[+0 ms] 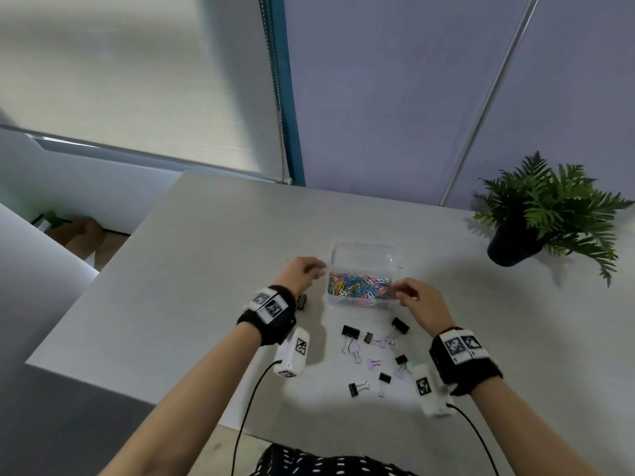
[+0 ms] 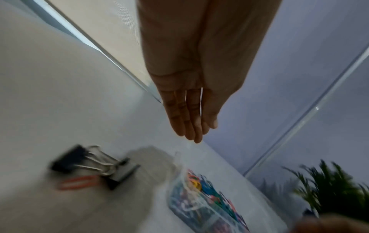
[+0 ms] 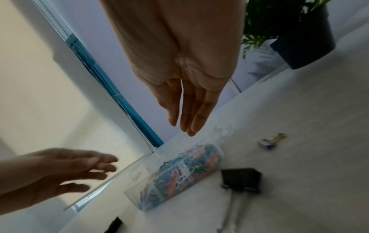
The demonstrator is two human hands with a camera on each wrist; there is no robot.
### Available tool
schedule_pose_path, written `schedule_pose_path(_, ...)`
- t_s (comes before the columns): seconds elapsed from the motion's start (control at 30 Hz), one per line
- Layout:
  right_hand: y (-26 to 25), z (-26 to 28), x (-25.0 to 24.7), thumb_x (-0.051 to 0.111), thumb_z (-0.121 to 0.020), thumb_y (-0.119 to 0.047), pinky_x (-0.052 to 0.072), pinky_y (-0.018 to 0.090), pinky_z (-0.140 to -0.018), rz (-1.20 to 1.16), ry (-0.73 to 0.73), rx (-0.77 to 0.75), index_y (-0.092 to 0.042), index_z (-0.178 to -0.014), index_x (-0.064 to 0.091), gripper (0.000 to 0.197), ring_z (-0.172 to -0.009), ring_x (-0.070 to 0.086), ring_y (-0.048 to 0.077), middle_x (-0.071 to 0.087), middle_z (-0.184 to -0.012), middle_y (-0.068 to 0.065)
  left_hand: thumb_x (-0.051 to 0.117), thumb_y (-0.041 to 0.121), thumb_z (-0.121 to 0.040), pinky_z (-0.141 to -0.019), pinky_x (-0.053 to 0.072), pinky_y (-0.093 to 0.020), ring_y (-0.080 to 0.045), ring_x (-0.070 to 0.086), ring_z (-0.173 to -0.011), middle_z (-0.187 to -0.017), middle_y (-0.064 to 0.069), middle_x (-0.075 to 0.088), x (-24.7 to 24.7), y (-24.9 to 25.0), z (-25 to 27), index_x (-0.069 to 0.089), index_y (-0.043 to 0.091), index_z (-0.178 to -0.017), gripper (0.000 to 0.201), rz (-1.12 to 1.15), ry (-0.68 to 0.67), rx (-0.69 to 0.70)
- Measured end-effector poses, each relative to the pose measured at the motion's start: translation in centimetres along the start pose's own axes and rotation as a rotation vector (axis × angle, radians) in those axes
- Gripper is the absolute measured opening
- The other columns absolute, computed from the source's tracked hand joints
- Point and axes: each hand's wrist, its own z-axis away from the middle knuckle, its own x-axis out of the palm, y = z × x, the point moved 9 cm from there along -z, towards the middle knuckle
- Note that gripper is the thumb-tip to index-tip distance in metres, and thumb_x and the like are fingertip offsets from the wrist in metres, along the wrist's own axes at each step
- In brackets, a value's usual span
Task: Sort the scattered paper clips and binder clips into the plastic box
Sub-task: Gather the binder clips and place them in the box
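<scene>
Pale grey table point(image 1: 192, 269) against a lilac wall, potted fern point(image 1: 549, 214) at far right. Clear plastic box point(image 1: 364, 255) mid-table, heaped with coloured paper clips point(image 1: 359, 286). Left hand point(image 1: 302, 271) and right hand point(image 1: 417, 298) flanking it, fingers straight, holding nothing. Binder clips point(image 1: 372, 359) scattered just nearer.

Paper clips point(image 1: 359, 286) in plastic box point(image 1: 364, 250)

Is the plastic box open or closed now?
Open: the plastic box shows no lid on top, and the coloured paper clips lie uncovered inside.
</scene>
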Motion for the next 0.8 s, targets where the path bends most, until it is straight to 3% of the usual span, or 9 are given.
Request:
schedule_pose_path(0.1, 1.6, 2.9, -0.4, 0.057, -0.087, -0.002, 0.041, 0.01, -0.076, 0.059, -0.027, 0.007, -0.005, -0.099, 0.066, 0.015, -0.086, 0.059, 0.014, 0.064, -0.093, 0.001, 0.044, -0.004, -0.089, -0.058, 0.045, -0.014, -0.016, 0.057, -0.07, -0.086, -0.009, 0.063, -3.4, -4.9, 2.9, 0.065, -0.002, -0.102, 0.024, 0.001, 0.108, -0.102)
schedule_pose_path(0.17, 3.3, 4.5, -0.1, 0.059, -0.086, -0.002, 0.039, 0.012, -0.074, 0.132, -0.05, 0.019, -0.005, -0.098, 0.066, 0.014, -0.089, 0.058, 0.017, 0.062, -0.094, 0.002, 0.044, -0.007, -0.086, -0.057, 0.047, -0.015, -0.016, 0.056, -0.063, -0.078, -0.01, 0.065, -4.5, -7.9, 4.5, 0.067, -0.001, -0.095, 0.026, -0.101, 0.157, -0.174)
schedule_pose_path(0.3, 7.6, 6.5, 0.2, 0.062, -0.081, -0.004, 0.042, 0.033, -0.089, 0.385, -0.098, 0.106, -0.01, -0.108, 0.061, 0.028, -0.105, 0.054, 0.027, 0.055, -0.108, 0.009, 0.05, 0.001, -0.083, -0.083, 0.053, -0.03, -0.028, 0.066, -0.087, -0.093, -0.015, 0.072, -3.4, -11.0, 5.9, 0.07, 0.007, -0.094, 0.023, -0.31, 0.142, -0.23)
schedule_pose_path(0.4, 9.8, 7.6, -0.5, 0.064, -0.082, -0.015, 0.041, 0.037, -0.094, 0.564, -0.117, 0.194, -0.012, -0.12, 0.053, 0.04, -0.116, 0.046, 0.029, 0.048, -0.121, 0.011, 0.051, 0.011, -0.087, -0.09, 0.044, -0.032, -0.03, 0.057, -0.109, -0.112, -0.016, 0.063, -1.6, -10.3, 6.0, 0.065, 0.007, -0.108, 0.026, -0.392, 0.15, -0.241)
schedule_pose_path(0.57, 8.8, 7.8, 0.3, 0.065, -0.082, -0.027, 0.041, 0.037, -0.096, 0.572, -0.121, 0.276, -0.011, -0.131, 0.041, 0.057, -0.119, 0.043, 0.031, 0.043, -0.126, 0.013, 0.06, 0.041, -0.084, -0.089, 0.044, -0.04, -0.027, 0.046, -0.119, -0.12, -0.009, 0.052, 0.1, -9.5, 5.8, 0.054, 0.01, -0.113, 0.043, -0.45, 0.247, -0.344)
schedule_pose_path(0.7, 6.8, 5.9, 2.3, 0.062, -0.085, -0.035, 0.04, 0.039, -0.099, 0.543, -0.105, 0.241, -0.011, -0.137, 0.032, 0.065, -0.122, 0.042, 0.031, 0.04, -0.133, 0.014, 0.054, 0.037, -0.09, -0.091, 0.044, -0.04, -0.026, 0.044, -0.12, -0.122, -0.009, 0.052, 1.0, -9.1, 5.3, 0.054, 0.009, -0.114, 0.037, -0.524, 0.224, -0.321)
schedule_pose_path(0.8, 5.8, 4.5, 3.2, 0.058, -0.086, -0.034, 0.042, 0.043, -0.1, 0.517, -0.091, 0.198, -0.017, -0.134, 0.037, 0.055, -0.126, 0.038, 0.03, 0.036, -0.136, 0.014, 0.05, 0.028, -0.093, -0.091, 0.044, -0.041, -0.026, 0.043, -0.121, -0.122, -0.009, 0.054, 1.0, -9.3, 5.4, 0.057, 0.01, -0.111, 0.027, -0.512, 0.205, -0.316)
